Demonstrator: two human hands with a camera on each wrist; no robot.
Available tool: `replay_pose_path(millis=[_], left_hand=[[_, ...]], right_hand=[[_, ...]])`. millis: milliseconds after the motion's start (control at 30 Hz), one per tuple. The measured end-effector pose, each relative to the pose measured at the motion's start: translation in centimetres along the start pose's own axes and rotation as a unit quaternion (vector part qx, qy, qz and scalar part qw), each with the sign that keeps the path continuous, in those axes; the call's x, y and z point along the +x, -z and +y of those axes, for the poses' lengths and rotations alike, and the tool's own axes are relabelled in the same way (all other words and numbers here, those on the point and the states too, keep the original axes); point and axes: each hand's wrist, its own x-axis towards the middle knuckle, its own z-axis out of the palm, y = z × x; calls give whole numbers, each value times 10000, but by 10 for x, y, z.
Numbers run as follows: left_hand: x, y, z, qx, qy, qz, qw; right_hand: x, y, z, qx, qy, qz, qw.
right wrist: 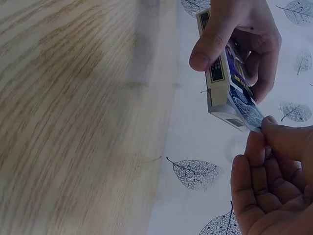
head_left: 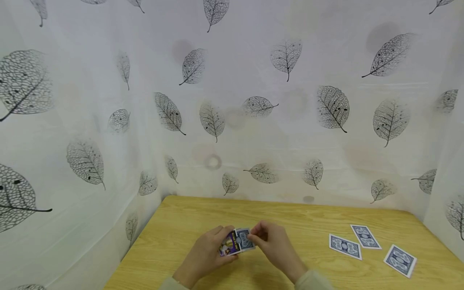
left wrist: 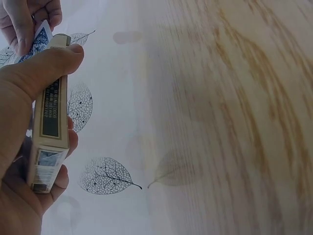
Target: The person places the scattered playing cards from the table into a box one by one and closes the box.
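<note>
My left hand grips a playing-card box with a purple and yellow front, its thumb along one narrow side in the left wrist view. A blue-backed playing card sticks partly out of the box's open end. Thumb and forefinger of my right hand pinch the outer end of this card; the right wrist view shows the other fingers loosely curled below. The card's inner part is hidden in the box. Both hands are above the wooden table.
Three blue-backed cards lie face down on the right of the table: one card nearest the right hand, another card behind it, and a third card farther right. A leaf-patterned curtain borders the table's back and sides.
</note>
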Motion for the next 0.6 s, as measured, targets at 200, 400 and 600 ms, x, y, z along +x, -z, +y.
replay_pose_path(millis=[200,400,600], left_hand=[[0,-1,0,86,-52,51,9999],[0,-1,0,38,-14,20,10000],[0,-1,1,34,40,-26,10000]], right_hand=[[0,-5,-3,-47,79,-62,9999],[0,-8,-3,-68,104,-124,9998],[0,-10,-2,-119,153,-137,9997]])
